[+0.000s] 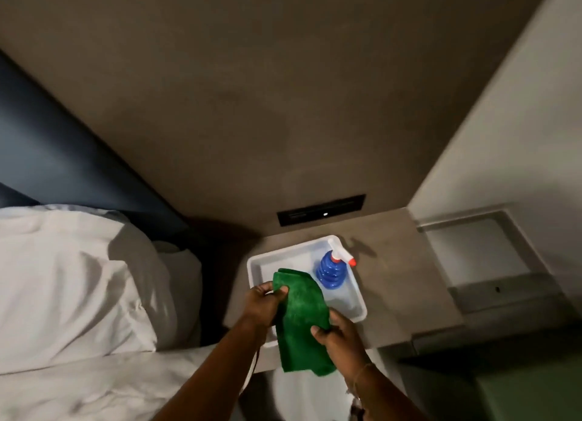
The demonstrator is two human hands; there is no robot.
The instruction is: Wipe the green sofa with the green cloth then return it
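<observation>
- The left hand [263, 301] pinches the top edge of the green cloth [300, 320], and the right hand [338, 335] grips its side.
- The cloth hangs over the white tray [255, 263] on the desk [393, 282], beside the blue spray bottle [330, 271], probably to keep it folded.
- The sofa is not visible.

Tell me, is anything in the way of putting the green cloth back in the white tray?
Nothing visible blocks it. Both hands, the left hand and the right hand, hold the green cloth right over the white tray. The blue spray bottle stands on the tray's right side; the left part looks bare.
</observation>
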